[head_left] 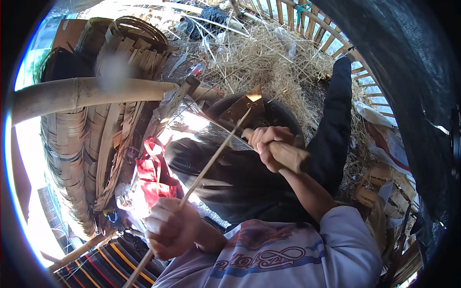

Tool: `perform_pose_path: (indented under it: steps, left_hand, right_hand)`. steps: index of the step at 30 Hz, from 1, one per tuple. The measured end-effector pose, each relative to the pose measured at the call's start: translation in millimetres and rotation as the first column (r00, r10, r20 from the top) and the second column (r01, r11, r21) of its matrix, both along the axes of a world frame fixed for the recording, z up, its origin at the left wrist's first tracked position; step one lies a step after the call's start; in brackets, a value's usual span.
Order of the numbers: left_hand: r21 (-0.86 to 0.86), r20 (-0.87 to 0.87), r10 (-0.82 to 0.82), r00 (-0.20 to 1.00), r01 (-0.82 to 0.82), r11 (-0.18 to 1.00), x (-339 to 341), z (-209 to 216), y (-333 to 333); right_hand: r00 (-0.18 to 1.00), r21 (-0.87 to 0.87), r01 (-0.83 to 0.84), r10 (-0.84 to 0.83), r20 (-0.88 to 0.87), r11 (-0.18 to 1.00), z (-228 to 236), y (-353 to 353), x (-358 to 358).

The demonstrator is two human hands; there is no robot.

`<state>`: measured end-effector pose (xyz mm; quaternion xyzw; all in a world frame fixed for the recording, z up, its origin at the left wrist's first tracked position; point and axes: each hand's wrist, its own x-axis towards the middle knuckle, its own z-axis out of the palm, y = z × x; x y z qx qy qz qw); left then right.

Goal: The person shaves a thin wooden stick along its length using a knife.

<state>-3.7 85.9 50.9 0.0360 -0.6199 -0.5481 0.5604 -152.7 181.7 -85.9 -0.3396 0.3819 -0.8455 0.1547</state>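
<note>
Head view: left hand [168, 229], fingers closed around a thin pale strip [216, 156] that slants above the dark-clothed leg [233, 185] toward a dark basin [296, 120]; right hand [272, 145], fingers wrapped round a wooden-handled tool [292, 156].

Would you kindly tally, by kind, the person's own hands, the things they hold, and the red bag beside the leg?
Left hand and right hand: 2
Thin stick: 1
Wooden-handled tool: 1
Red bag: 1
Total: 5

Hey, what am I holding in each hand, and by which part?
Left hand: a thin pale strip, gripped partway along. Right hand: a tool, by its thick wooden handle.
</note>
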Motion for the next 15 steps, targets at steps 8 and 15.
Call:
perform_pose_path:
  steps: [8,15]
  left_hand:
    - [0.035,0.121,0.047,0.992,-0.051,0.998,-21.4,-69.8,4.4]
    - [0.110,0.059,-0.225,0.973,0.217,0.970,0.4,16.6,-17.3]
  right_hand:
    - [0.997,-0.187,-0.035,0.021,-0.080,0.982,76.8,35.7,-0.2]
    - [0.988,0.004,0.076,-0.076,0.136,0.997,44.5,52.1,11.9]
